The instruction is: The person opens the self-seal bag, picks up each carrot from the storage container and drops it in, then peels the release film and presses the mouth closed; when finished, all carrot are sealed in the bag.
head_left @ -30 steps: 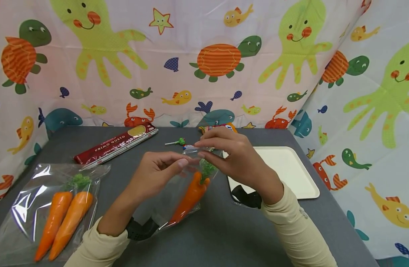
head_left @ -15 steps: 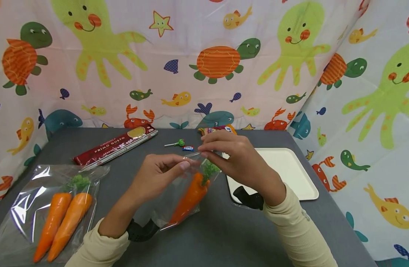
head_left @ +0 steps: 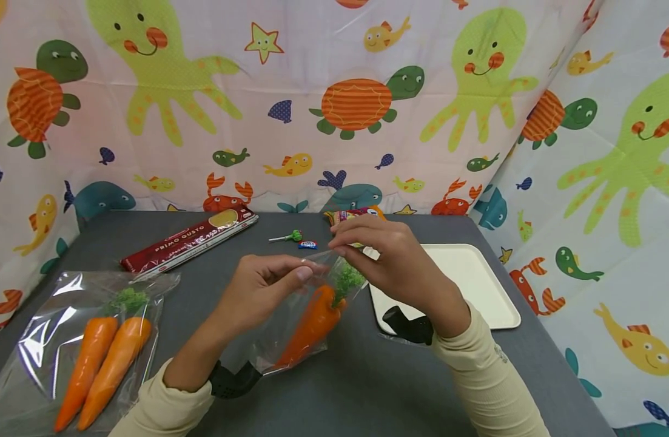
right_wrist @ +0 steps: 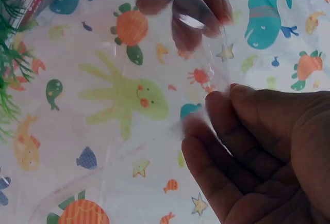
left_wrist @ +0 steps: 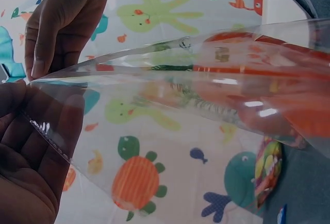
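A clear plastic bag (head_left: 268,349) hangs between my hands, with orange carrots (head_left: 312,321) and their green tops (head_left: 349,278) inside. My left hand (head_left: 263,285) pinches the bag's upper edge between thumb and fingers. On the other side of the opening, my right hand (head_left: 386,258) pinches the rim with thumb and fingertips. In the left wrist view the bag's film (left_wrist: 170,87) stretches from both hands across the carrots (left_wrist: 258,79). The right wrist view has my right hand (right_wrist: 258,152) gripping the thin film, a bit of carrot greenery (right_wrist: 13,74) at the left edge.
Another clear bag (head_left: 34,364) holding two carrots (head_left: 88,364) lies at the left. Behind it is a red Primo Gusto pasta packet (head_left: 187,240). A lollipop (head_left: 287,236), a small blue wrapped candy (head_left: 307,244) and a colourful packet (head_left: 356,214) lie further back. A cream tray (head_left: 465,285) lies right.
My right hand has shifted slightly right with the bag's rim, and the bag's mouth looks a little wider. The carrots in it have turned slightly. The left hand has barely moved.
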`<state>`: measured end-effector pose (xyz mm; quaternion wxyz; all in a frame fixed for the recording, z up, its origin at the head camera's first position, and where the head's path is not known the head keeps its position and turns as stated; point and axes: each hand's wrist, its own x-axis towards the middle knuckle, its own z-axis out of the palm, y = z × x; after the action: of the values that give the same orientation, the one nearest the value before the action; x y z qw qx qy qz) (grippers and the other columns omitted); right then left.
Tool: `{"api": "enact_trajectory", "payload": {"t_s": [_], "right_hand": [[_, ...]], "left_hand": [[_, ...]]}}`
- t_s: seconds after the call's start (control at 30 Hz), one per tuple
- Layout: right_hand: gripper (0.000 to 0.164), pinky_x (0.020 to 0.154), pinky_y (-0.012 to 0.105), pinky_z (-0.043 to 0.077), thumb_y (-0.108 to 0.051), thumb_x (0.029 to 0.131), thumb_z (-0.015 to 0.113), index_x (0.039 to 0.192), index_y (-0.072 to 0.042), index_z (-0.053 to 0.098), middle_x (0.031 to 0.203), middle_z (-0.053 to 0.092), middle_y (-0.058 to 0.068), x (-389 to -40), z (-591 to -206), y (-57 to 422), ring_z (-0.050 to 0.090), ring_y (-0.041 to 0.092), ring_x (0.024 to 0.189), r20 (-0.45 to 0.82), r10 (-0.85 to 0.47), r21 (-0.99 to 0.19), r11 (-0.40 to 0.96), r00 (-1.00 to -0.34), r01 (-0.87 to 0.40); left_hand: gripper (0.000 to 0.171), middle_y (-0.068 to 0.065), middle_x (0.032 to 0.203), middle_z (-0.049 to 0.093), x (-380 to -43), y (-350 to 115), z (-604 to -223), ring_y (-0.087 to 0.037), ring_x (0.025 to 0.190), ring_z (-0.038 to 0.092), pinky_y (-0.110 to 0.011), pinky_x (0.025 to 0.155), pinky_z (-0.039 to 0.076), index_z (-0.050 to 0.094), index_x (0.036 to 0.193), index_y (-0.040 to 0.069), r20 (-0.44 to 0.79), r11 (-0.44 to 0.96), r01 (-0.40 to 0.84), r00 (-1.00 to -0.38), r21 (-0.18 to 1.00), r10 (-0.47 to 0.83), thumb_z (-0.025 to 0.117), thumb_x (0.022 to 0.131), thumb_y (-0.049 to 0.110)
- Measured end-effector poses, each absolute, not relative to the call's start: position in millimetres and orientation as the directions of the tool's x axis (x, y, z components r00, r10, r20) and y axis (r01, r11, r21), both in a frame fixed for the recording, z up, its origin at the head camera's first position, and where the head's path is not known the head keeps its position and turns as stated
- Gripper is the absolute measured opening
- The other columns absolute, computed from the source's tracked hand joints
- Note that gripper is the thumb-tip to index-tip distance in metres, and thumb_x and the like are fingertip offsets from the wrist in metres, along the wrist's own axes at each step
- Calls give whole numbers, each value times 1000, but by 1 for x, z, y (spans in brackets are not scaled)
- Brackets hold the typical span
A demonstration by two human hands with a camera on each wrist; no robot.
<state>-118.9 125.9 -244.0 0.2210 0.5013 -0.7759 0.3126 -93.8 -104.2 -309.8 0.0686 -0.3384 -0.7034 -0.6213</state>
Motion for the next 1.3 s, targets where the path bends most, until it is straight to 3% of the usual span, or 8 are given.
{"api": "enact_trajectory", "payload": {"t_s": [0.13, 0.33, 0.97, 1.3], "right_hand": [[20, 81, 31, 56, 7, 79, 77, 97, -2, 73, 102, 70, 7, -118, -243, 128, 65, 21, 101, 674, -614, -275, 307, -410, -911], [23, 84, 31, 55, -1, 78, 81, 99, -5, 73, 106, 68, 4, -116, -244, 129, 63, 19, 104, 632, -639, -324, 296, -438, -899], [16, 84, 32, 55, 3, 79, 79, 93, -4, 73, 101, 68, 7, -117, -243, 128, 64, 20, 98, 634, -659, -219, 348, -404, -911], [23, 84, 31, 55, -1, 82, 78, 102, -3, 69, 104, 66, 6, -116, -243, 128, 62, 18, 98, 630, -649, -247, 353, -427, -902]], "left_hand": [[21, -2, 106, 72, -93, -104, -309, -19, 89, 71, -37, 75, 58, 72, 113, 4, 516, 15, 565, -763, 825, 389, 58, 97, 3], [20, -5, 105, 73, -93, -105, -309, -20, 89, 71, -37, 73, 58, 72, 112, 0, 522, 5, 570, -755, 822, 397, 58, 97, 3], [21, -1, 103, 73, -93, -105, -308, -18, 84, 70, -35, 72, 58, 72, 112, 4, 521, 41, 579, -761, 815, 388, 58, 97, 3], [20, -7, 104, 73, -92, -105, -307, -19, 87, 71, -36, 73, 58, 72, 112, 0, 519, 23, 576, -753, 817, 405, 57, 98, 3]]}}
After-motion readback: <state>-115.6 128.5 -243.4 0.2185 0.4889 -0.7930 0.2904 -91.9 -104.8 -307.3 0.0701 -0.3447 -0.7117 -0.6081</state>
